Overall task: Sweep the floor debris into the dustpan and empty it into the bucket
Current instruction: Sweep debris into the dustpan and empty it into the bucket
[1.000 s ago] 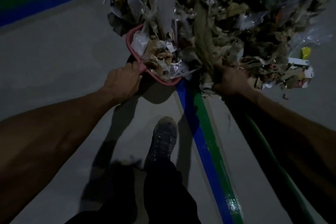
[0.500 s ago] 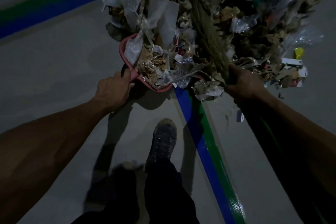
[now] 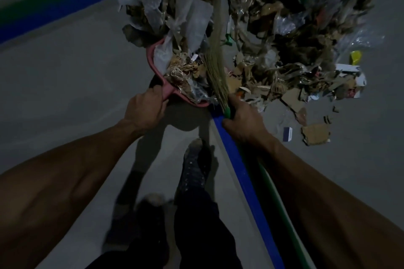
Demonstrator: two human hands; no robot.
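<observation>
A pink dustpan point(image 3: 155, 65) sits tilted at the near edge of a big debris pile point(image 3: 273, 35) of cardboard scraps, dry leaves and plastic film. Paper and straw fill the pan. My left hand point(image 3: 145, 110) grips its pink handle. A grass broom point(image 3: 215, 72) with a green collar reaches up across the pan's right side into the pile. My right hand point(image 3: 242, 121) grips the broom just below the bristles. No bucket is in view.
Grey floor with a blue and green painted stripe point(image 3: 244, 181) running from the pan toward the lower right. Loose cardboard point(image 3: 314, 134) and a small blue card point(image 3: 287, 134) lie right of my hand. My shoe point(image 3: 193, 164) stands just behind the pan.
My right hand with the broom has swung left, toward the dustpan, and the bristles now lie against the pan's load. The left hand keeps its hold on the handle.
</observation>
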